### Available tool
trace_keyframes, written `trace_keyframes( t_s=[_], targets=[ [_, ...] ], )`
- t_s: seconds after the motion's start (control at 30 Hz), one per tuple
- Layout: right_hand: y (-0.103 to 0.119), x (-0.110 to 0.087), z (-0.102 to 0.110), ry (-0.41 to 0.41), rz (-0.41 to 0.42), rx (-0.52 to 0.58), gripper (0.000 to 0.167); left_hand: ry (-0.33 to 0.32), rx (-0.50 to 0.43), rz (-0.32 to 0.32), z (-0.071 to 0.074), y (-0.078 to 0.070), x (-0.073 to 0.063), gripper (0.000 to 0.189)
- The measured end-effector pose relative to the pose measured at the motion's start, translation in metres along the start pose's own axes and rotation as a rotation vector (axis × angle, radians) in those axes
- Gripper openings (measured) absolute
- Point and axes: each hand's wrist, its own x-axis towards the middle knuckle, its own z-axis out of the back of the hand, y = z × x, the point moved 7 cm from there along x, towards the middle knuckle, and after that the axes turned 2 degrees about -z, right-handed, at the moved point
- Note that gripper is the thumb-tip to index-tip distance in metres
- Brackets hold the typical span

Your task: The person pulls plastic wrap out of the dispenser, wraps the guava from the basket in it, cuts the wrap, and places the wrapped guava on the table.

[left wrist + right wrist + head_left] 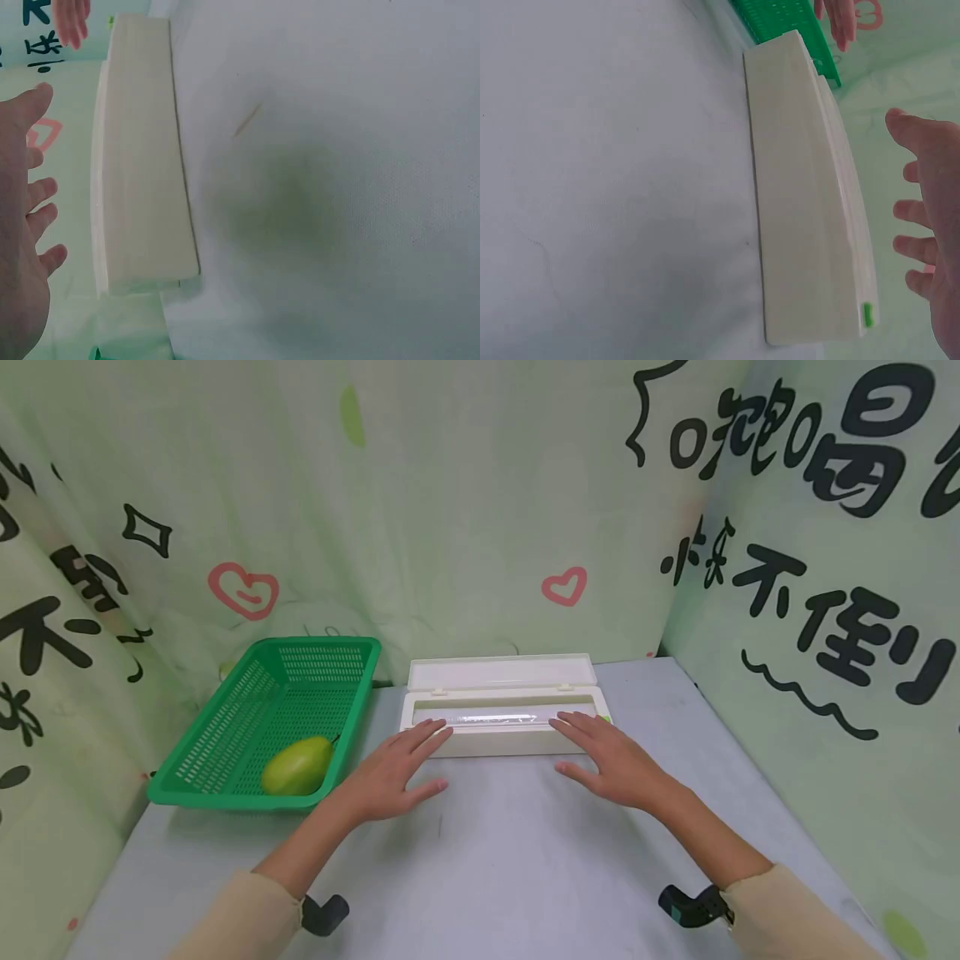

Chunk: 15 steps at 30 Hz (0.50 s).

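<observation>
A long white box (pixel 495 744) stands at the back of the table with its lid (pixel 502 673) raised. Inside it lies a shiny, clear roll that looks like cling film (pixel 491 718). My left hand (pixel 390 774) hovers by the box's front left corner, fingers extended and holding nothing. Mirroring it, my right hand (pixel 617 762) is spread above the front right end, also holding nothing. Both wrist views show the box's plain front face, with the left fingers (pixel 41 195) and right fingers (pixel 913 211) apart from it.
To the left sits a green plastic basket (pixel 168 783) with a yellow-green fruit (pixel 298 767) in it. A printed curtain (pixel 450 510) hangs behind the white-covered table (pixel 487 860) and along both sides. Dark wrist-camera mounts stick out from both sleeves.
</observation>
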Motion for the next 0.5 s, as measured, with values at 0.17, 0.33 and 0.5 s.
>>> trace_keyframes(
  t_s=[0.17,0.33,0.5],
  targets=[
    [-0.0035,0.0025,0.0002,0.001,-0.016,0.021,0.067,0.013,-0.017,0.013,-0.0016,0.0031,0.0028,0.069],
    [-0.0062,0.0049,0.0002,0.001,-0.030,0.054,0.066,0.008,-0.021,0.016,-0.0038,0.0070,0.0049,0.069],
    [-0.0080,0.0067,-0.0035,0.009,-0.039,0.073,0.065,0.014,-0.027,0.027,-0.0064,0.0100,0.0054,0.069]
  ],
)
